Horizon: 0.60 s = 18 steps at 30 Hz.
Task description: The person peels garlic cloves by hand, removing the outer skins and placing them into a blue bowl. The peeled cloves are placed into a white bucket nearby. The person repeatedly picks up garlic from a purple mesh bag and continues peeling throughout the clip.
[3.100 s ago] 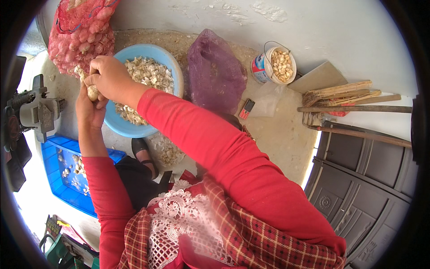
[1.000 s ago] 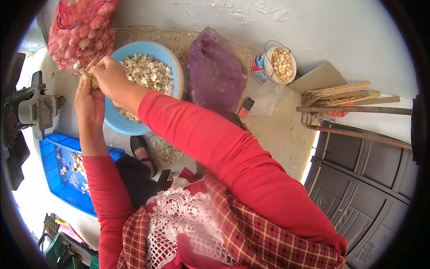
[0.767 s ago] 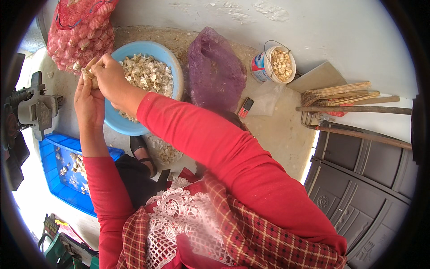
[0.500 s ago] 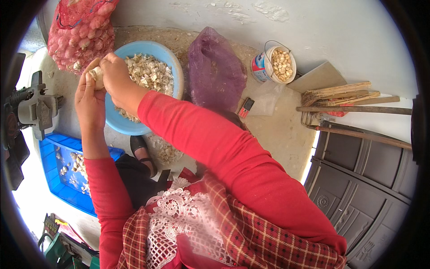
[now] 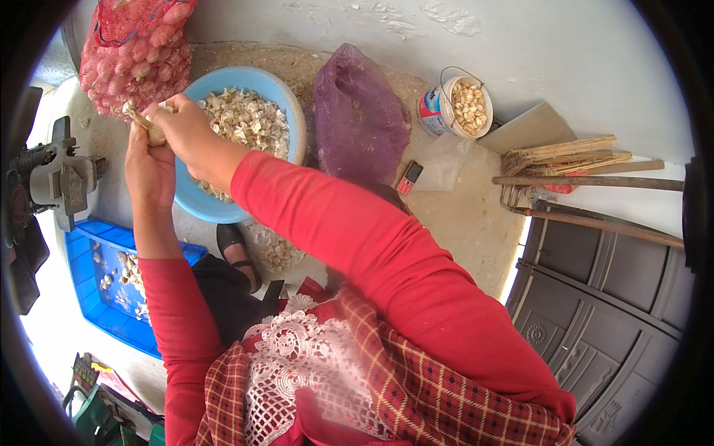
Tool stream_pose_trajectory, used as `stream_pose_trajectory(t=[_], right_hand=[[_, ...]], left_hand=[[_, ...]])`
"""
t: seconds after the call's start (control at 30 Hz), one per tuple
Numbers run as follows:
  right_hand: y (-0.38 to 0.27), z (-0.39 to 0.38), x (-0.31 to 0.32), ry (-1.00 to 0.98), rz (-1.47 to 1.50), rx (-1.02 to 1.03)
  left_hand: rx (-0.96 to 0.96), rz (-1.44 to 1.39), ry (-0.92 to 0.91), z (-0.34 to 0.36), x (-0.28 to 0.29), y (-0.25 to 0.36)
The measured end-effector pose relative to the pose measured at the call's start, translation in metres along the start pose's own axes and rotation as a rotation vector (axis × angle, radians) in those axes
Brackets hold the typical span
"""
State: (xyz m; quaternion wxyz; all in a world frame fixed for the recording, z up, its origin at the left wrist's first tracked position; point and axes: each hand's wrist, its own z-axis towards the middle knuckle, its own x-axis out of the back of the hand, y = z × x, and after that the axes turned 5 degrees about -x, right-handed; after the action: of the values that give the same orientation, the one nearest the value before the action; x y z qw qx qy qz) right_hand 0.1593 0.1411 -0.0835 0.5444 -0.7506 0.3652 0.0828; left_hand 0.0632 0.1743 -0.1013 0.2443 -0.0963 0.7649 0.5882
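A pale garlic bulb (image 5: 155,135), its dry stem pointing up and to the left, is held between my two hands at the left edge of a light-blue basin (image 5: 299,123). My left hand (image 5: 150,172) grips it from below, with the thumb up against it. Over its right side, my right hand (image 5: 187,132) has its fingers closed on the bulb and hides part of it. Dry garlic skins and pieces (image 5: 249,119) fill much of the basin.
A red net sack of garlic (image 5: 137,63) stands behind my hands. Right of the basin lie a purple mesh bag (image 5: 357,111), a mobile phone (image 5: 409,177) and a bucket of peeled cloves (image 5: 468,108). A blue crate (image 5: 111,316) with garlic sits at the left, near a black stand (image 5: 56,178).
My right hand's fingers have shifted over the bulb, and my left fingers have changed their hold. The bulb has turned, so its stem now shows at the upper left.
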Motion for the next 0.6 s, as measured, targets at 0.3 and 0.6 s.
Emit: stream_pose_trajectory(t=[0.3, 0.6], right_hand=[[-0.001, -0.003, -0.001, -0.022, 0.189, -0.009], [0.008, 0.003, -0.001, -0.036, 0.212, 0.000]], left_hand=[[-0.048, 0.107, -0.188, -0.010, -0.012, -0.002], [-0.071, 0.067, -0.101, -0.007, -0.006, -0.001]])
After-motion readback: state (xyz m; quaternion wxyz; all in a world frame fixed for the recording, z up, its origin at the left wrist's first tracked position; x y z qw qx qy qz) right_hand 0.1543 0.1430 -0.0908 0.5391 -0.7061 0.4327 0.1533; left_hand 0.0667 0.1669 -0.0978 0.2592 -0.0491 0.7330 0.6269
